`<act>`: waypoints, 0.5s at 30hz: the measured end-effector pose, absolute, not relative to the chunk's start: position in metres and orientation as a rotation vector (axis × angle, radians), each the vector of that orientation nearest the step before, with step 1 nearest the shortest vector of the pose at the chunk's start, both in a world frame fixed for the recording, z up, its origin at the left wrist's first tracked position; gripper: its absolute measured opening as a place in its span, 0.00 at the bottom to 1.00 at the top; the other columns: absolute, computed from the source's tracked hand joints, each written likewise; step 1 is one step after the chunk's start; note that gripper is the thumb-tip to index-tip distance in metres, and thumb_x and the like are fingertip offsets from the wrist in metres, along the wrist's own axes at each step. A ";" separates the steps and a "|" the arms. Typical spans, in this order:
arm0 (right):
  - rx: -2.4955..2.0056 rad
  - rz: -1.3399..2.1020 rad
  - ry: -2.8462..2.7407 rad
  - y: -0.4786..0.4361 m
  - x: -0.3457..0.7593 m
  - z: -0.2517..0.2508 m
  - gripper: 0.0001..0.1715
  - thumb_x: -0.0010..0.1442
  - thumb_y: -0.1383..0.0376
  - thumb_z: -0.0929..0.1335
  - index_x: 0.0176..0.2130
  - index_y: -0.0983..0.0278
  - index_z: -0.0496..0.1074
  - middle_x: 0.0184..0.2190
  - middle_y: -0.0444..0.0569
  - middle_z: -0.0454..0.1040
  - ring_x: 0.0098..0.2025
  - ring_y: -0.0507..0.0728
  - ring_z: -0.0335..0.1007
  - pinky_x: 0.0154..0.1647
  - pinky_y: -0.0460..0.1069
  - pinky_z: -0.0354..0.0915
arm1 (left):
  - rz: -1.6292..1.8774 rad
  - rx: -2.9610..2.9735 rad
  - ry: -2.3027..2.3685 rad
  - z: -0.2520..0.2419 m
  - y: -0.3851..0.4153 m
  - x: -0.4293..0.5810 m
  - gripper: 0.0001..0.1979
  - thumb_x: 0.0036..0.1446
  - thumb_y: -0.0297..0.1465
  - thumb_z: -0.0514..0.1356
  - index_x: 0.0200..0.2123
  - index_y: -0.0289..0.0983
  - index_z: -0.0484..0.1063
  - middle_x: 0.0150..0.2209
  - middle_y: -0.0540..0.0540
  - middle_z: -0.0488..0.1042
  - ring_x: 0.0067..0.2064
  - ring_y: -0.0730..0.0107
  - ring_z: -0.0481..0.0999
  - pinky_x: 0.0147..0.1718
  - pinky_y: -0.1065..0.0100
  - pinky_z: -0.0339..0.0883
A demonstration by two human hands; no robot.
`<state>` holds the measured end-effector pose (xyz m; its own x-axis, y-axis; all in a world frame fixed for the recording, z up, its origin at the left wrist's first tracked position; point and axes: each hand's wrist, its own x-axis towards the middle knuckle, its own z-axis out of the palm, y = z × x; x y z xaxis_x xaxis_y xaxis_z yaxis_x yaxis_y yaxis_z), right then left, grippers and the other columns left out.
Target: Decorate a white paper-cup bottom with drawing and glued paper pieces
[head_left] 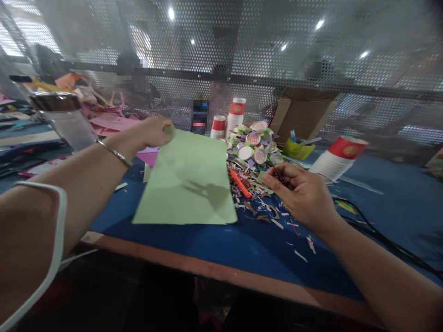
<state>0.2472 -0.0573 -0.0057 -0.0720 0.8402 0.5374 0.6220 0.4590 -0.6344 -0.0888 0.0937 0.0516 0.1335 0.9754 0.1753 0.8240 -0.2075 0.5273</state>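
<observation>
My left hand [157, 133] pinches the top left corner of a light green sheet of paper [187, 175], which slants down over the table's near part. On the sheet falls a shadow with two pointed prongs. To the right of the paper, my right hand [301, 189] is closed round scissors [278, 175]; only a dark part shows between the fingers and the blades are hard to make out. A small green paper piece [261, 177] shows at its fingertips. Paper scraps and an orange-red pen-like stick [240, 182] lie between the sheet and my right hand.
Behind lie a heap of decorated paper-cup pieces [254, 145], stacked paper cups [236, 115] and a tilted cup stack [341, 157]. A yellow-green container [298, 148] stands near a cardboard box [301, 115]. A clear jar [64, 122] and pink paper are left; black cable [377, 230] lies right.
</observation>
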 end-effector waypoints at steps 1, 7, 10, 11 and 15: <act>-1.251 0.298 -1.787 -0.057 0.247 -0.006 0.18 0.60 0.50 0.72 0.33 0.62 0.73 0.26 0.45 0.73 0.27 0.53 0.66 0.29 0.49 0.64 | 0.722 2.142 1.838 0.058 0.097 -0.094 0.11 0.51 0.28 0.68 0.38 0.35 0.73 0.33 0.49 0.75 0.48 0.59 0.72 0.53 0.62 0.62; -1.268 0.324 -1.811 -0.055 0.248 -0.008 0.19 0.61 0.49 0.71 0.33 0.63 0.73 0.24 0.43 0.70 0.26 0.52 0.63 0.29 0.48 0.62 | 0.710 2.285 1.973 0.064 0.101 -0.107 0.21 0.66 0.40 0.59 0.56 0.34 0.68 0.58 0.45 0.69 0.60 0.55 0.62 0.63 0.55 0.51; -1.267 0.352 -1.826 -0.053 0.248 -0.009 0.19 0.62 0.49 0.71 0.33 0.63 0.73 0.25 0.44 0.70 0.27 0.52 0.63 0.28 0.48 0.61 | 0.748 2.324 1.948 0.057 0.094 -0.108 0.23 0.69 0.37 0.52 0.62 0.30 0.61 0.63 0.42 0.65 0.63 0.52 0.56 0.66 0.53 0.43; -1.266 0.363 -1.829 -0.053 0.248 -0.010 0.19 0.62 0.49 0.70 0.33 0.63 0.73 0.25 0.44 0.70 0.27 0.52 0.63 0.28 0.48 0.61 | 0.777 2.331 1.939 0.057 0.092 -0.108 0.24 0.70 0.36 0.50 0.63 0.30 0.59 0.65 0.42 0.62 0.65 0.51 0.53 0.67 0.51 0.39; -1.264 0.419 -1.836 -0.053 0.248 -0.013 0.20 0.63 0.49 0.70 0.34 0.63 0.73 0.25 0.43 0.69 0.27 0.52 0.62 0.28 0.48 0.61 | 0.903 2.330 1.858 0.058 0.086 -0.094 0.22 0.70 0.32 0.48 0.65 0.34 0.57 0.70 0.43 0.53 0.71 0.46 0.40 0.69 0.45 0.25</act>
